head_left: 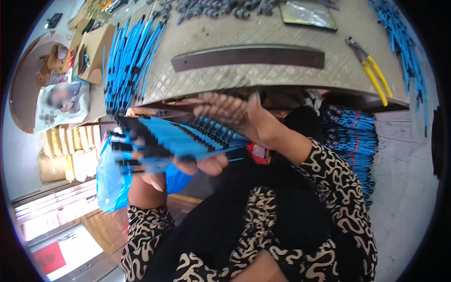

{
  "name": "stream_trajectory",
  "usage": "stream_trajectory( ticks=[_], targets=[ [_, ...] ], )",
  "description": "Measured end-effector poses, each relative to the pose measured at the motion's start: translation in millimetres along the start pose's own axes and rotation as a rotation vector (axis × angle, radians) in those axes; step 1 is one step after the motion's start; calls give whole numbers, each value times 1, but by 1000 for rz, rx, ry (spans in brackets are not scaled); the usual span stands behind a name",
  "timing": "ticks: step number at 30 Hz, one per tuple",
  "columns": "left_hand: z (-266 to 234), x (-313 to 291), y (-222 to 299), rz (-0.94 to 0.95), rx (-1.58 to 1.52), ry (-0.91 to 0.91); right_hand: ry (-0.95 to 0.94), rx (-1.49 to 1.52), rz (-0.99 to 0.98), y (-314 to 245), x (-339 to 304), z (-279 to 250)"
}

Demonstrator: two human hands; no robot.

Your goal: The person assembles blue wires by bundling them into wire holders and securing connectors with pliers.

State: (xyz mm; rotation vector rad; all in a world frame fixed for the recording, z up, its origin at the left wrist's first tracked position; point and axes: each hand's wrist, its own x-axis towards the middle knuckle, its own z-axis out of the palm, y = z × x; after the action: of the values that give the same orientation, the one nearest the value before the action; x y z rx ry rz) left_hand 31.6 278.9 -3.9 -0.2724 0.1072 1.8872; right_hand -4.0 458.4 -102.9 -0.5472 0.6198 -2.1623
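My left hand is closed around a bundle of thin blue cables with black end pieces and black sleeves along their length. The bundle is held up in front of the bench edge, fanned a little, its thick black ends toward the left and blurred by motion. Just above the right end of the bundle is my right hand, its fingers stretched out and smeared by movement, the thumb apart. Whether its fingertips touch the cables I cannot tell.
On the bench lie a dark metal bar, yellow-handled pliers, grey fittings and a flat packet. More blue cables lie at the left. Tied blue bundles are stacked at right, near a wall.
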Motion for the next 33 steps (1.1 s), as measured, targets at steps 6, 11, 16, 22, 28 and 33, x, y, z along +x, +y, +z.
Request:
stream_trajectory(
  ticks=[6, 11, 16, 22, 28, 33],
  targets=[
    [-14, 30, 8, 797, 1022, 58, 460, -830, -169, -131, 44, -46],
    [-27, 45, 12, 831, 1114, 116, 543, -1638, -161, -162, -5, -69],
    [-35, 47, 15, 820, 1114, 151, 94, -2128, -311, -158, -17, -82],
    [-32, 46, 20, 789, 1055, 166, 519, -2181, -131, -218, 23, -103],
    [-30, 51, 16, 830, 915, 262, 485, -2348, 10, -230, 45, -144],
    [-34, 59, 15, 906, 978, 377, 568, -2363, -66, -229, 40, -135]
  ],
)
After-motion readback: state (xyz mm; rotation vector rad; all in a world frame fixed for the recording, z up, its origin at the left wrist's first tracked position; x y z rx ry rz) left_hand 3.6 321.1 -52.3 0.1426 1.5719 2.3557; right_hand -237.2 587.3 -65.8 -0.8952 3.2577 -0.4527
